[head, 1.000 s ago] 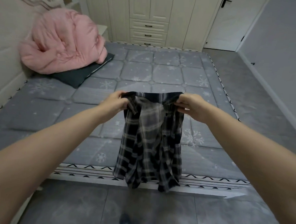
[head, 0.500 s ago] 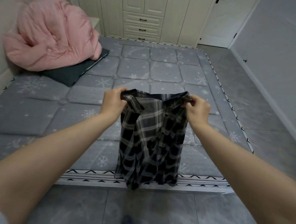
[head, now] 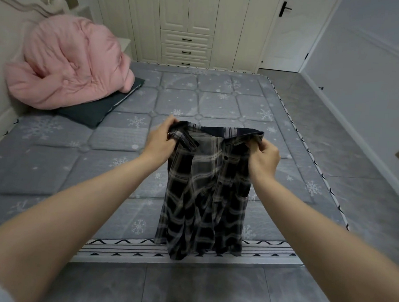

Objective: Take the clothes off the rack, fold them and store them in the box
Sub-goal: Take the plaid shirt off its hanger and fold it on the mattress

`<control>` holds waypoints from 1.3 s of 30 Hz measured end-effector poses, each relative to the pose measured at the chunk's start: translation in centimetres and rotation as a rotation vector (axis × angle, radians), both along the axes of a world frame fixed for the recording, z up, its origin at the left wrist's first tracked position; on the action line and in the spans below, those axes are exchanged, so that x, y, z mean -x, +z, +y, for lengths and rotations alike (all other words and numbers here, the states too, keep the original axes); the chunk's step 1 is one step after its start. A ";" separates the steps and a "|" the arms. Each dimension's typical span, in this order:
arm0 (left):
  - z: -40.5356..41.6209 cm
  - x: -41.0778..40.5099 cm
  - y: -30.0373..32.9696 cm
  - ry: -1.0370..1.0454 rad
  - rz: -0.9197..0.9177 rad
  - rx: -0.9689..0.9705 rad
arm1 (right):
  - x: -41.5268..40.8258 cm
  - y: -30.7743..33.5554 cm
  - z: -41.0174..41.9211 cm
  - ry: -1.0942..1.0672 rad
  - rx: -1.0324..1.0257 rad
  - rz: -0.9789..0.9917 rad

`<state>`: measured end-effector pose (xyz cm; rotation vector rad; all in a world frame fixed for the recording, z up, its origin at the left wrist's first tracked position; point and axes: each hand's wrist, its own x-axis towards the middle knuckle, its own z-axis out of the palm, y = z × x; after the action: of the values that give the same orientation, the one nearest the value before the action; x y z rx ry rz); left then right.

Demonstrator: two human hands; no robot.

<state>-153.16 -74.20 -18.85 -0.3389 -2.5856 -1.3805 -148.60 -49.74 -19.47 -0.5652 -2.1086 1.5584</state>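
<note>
A wide bed [head: 61, 166] fills most of the view, its grey quilted mattress cover printed with pale snowflakes and edged with a black-and-white zigzag trim along the near side. Beyond its far edge stands a cream wardrobe [head: 189, 23] with panelled doors and a stack of drawers with dark handles, and to the right of that a white door [head: 290, 40] with a dark lever handle. A grey tiled floor [head: 356, 147] runs along the right side of the bed and across the bottom of the view, meeting a pale wall [head: 372, 56] on the right. At the head of the bed, upper left, a bunched pink duvet [head: 69, 61] is heaped against the cream headboard [head: 6, 25], resting partly on a dark pillow [head: 94, 110] that lies flat on the mattress.

In the middle, a dark plaid shirt [head: 205, 192] hangs in the air over the near part of the bed, collar uppermost and a button visible on its front; its hem drops in front of the mattress's near edge. The left hand [head: 162, 142] grips one top corner by the collar, fingers curled into the fabric. The right hand [head: 264, 156] pinches the other top corner, fingers bent over the cloth. Both bare forearms reach in from the bottom corners, and the hanging shirt hides a strip of the mattress behind it.
</note>
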 end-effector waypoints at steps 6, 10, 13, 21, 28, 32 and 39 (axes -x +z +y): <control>0.4 0.2 4.8 0.034 0.171 -0.033 | -0.3 4.5 -0.5 -0.003 -0.069 0.153; 0.0 0.2 7.7 0.096 0.245 -0.011 | -0.5 6.3 -0.8 -0.003 -0.111 0.244; -0.5 -0.6 9.7 0.208 0.427 0.188 | -0.5 7.0 -0.6 0.002 -0.167 0.299; -1.4 -1.4 13.0 0.324 0.797 0.493 | 0.2 8.4 -0.7 -0.045 -0.290 0.343; -1.9 -1.9 13.8 0.318 0.916 0.534 | -1.6 8.8 -1.7 -0.098 -0.406 0.339; -2.1 -2.1 14.1 0.299 1.009 0.601 | -2.4 9.2 -2.1 -0.132 -0.455 0.346; -2.0 -2.3 13.5 0.288 1.031 0.641 | -2.6 8.5 -2.7 -0.153 -0.422 0.356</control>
<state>-150.86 -76.23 -5.33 -0.5461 -1.9533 -0.1154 -146.00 -52.45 -11.01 -0.2678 -1.9803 0.9997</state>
